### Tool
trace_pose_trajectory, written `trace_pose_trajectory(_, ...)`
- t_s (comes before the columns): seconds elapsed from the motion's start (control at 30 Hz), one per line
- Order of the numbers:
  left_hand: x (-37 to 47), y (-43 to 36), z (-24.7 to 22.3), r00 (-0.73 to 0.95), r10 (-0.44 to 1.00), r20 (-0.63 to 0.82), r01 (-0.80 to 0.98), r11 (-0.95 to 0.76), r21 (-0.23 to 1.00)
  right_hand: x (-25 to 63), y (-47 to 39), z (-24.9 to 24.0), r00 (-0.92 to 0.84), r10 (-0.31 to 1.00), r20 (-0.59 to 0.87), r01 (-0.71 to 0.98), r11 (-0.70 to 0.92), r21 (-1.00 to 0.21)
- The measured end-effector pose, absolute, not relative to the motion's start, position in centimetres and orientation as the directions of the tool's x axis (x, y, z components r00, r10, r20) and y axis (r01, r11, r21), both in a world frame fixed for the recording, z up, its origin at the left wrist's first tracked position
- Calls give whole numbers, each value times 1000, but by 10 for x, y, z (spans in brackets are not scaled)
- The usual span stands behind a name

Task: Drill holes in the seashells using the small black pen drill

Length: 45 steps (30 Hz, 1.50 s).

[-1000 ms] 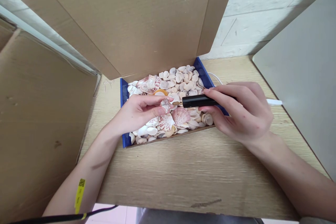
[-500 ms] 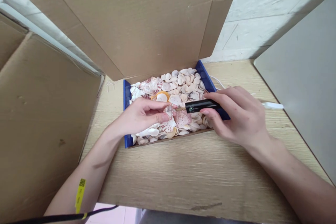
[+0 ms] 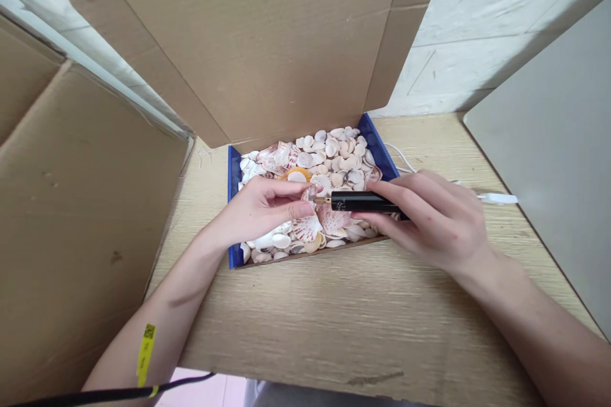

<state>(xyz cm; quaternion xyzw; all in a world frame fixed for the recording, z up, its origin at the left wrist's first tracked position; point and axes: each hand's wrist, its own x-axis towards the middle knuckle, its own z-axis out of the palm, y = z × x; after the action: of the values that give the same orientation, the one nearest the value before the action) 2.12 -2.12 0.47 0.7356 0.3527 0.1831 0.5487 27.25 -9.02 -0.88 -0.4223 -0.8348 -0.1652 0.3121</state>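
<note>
Around the blue-sided box [image 3: 233, 203] of shells on the counter [image 3: 305, 318] stood cardboard, while your left fingers [image 3: 298, 208] pinched a pale, glossy shell [image 3: 310, 194] and your right fingers [image 3: 363, 215] gripped a black tool [image 3: 356, 201].

held shell [image 3: 310, 194]: turned more edge-on | black tool [image 3: 360, 201]: rear end dipped

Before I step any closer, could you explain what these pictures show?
There is no robot: these are a person's bare hands, and every picture comes from one camera worn on the head, looking forward and down. The left hand pinches a small shell-like piece. The right hand holds a black tool, its metal tip at the piece; I can't tell if they touch. Beneath, a blue-sided box full of seashells sits on a wooden surface.
</note>
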Motion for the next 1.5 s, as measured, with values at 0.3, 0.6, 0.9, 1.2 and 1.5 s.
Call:
trace_pose_trajectory(0.3, 23, -21, 14, 770, 598, -224, 321, -58, 945, 272, -89, -9, -400, 521, 754, 829, 557, 55)
trace_pose_trajectory(0.6, 21, -21, 6, 635, 763, -120, 223, -32, 974, 265, -91, -14, -362, 670, 648, 847, 526, -71)
trace_pose_trajectory(0.9, 25, -22, 9, 591, 798, -121, 220, -15, 975, 261, -94, -12, -388, 706, 592, 837, 539, -93)
trace_pose_trajectory(1.2, 30, -24, 14, 617, 772, -151, 237, 2, 972, 256, -96, -13, -425, 704, 569, 819, 567, -90)
trace_pose_trajectory(1.5, 25, -21, 10, 649, 760, -36, 164, -93, 982, 257, -96, -15, -390, 700, 599, 823, 557, -115)
